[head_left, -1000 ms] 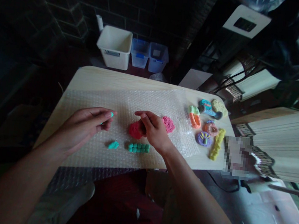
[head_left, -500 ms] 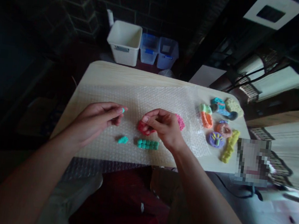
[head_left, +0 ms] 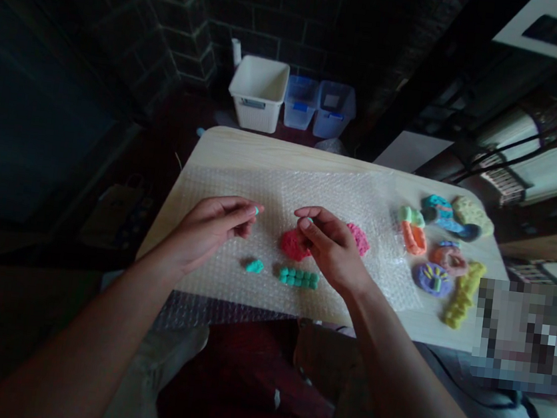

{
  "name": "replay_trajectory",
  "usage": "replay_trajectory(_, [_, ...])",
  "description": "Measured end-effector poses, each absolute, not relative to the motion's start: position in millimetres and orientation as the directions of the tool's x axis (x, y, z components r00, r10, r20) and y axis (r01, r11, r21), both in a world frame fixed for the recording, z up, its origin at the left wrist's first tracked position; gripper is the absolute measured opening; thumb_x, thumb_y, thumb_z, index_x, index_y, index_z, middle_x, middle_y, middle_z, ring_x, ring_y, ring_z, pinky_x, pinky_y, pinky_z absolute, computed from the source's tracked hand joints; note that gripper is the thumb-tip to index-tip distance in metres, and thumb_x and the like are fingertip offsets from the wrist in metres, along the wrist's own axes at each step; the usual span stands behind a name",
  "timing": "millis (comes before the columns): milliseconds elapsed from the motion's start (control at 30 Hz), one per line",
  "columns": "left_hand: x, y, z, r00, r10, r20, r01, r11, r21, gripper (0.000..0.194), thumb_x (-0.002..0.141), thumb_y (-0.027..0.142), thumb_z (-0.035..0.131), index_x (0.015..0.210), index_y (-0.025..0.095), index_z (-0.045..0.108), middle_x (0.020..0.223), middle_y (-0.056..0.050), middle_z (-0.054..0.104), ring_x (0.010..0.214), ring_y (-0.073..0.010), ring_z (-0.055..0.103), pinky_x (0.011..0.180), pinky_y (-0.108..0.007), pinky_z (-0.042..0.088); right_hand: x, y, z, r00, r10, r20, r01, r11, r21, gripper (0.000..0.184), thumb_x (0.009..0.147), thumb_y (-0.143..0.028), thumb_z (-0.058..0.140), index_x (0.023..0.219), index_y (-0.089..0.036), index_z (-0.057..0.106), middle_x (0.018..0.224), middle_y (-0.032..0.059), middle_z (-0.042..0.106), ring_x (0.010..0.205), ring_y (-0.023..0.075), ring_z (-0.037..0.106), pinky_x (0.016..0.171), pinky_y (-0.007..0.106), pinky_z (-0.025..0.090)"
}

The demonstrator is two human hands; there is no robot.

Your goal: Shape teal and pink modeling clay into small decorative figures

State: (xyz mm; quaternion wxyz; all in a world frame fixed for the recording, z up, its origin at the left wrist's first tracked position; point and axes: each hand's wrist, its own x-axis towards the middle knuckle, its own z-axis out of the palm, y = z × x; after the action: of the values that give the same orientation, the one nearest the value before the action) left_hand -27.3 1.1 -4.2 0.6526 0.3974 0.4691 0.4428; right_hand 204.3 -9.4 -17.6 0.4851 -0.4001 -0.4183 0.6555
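My left hand [head_left: 218,229] pinches a small bit of green modelling clay [head_left: 257,211] between thumb and fingertips. Opposite it, my right hand [head_left: 332,245] is closed in a pinch, with a speck of green clay [head_left: 310,220] showing at the thumb tip. Partly behind the right fingers lies a red clay lump [head_left: 294,245], and a pink clay lump [head_left: 358,239] sits just past that hand. Below them, two rows of green clay balls [head_left: 298,278] are pressed together on the bubble wrap [head_left: 230,277]. A loose green clay lump [head_left: 254,266] rests to their left.
Several finished-looking clay shapes stand at the table's right end, among them an orange and green piece [head_left: 413,236], a purple disc [head_left: 432,279] and a yellow strip [head_left: 464,294]. Beyond the table [head_left: 265,146] are a white bin [head_left: 259,93] and two blue-tinted bins [head_left: 300,104].
The whole scene has shifted right as my head turned. My right fingers have lifted and opened slightly, bringing green clay into sight at the thumb. The left hand keeps its pinch.
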Motion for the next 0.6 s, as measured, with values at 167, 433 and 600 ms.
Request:
replay_trajectory(167, [-29.3,1.2,-5.1,0.181,0.952,-0.248,-0.181,0.28,0.943,0.027,0.075,0.038,0.094,0.09,0.017,0.085,0.077,-0.004,0.069,0.072,-0.0144,0.059,0.069,-0.029,0.044,205.5,-11.2,-19.4,-0.21,0.967,-0.147,-0.259,-0.2,-0.945,0.03,0.07,-0.033,0.1,0.09,-0.022,0.081,0.089,0.0027,0.08,0.071,0.0136,0.069,0.065,0.028,0.057])
replay_trajectory(433, [-31.0,1.2,-7.4,0.189,0.955,-0.229,-0.138,0.257,0.957,0.026,0.078,0.035,0.091,0.095,0.017,0.085,0.077,-0.004,0.07,0.072,-0.0144,0.059,0.069,-0.029,0.042,204.4,-12.6,-12.6,-0.215,0.95,-0.227,-0.156,-0.262,-0.952,0.036,0.068,-0.044,0.102,0.073,-0.018,0.077,0.065,0.0026,0.076,0.05,0.0108,0.064,0.048,0.023,0.052])
replay_trajectory(600, [-31.6,1.2,-8.5,0.184,0.956,-0.229,-0.137,0.256,0.957,0.024,0.078,0.034,0.091,0.094,0.017,0.085,0.077,-0.004,0.07,0.073,-0.0144,0.059,0.07,-0.029,0.042,203.8,-13.5,-13.9,-0.211,0.952,-0.222,-0.15,-0.256,-0.955,0.036,0.078,-0.052,0.094,0.088,-0.018,0.086,0.08,0.008,0.084,0.064,0.0159,0.076,0.06,0.028,0.062])
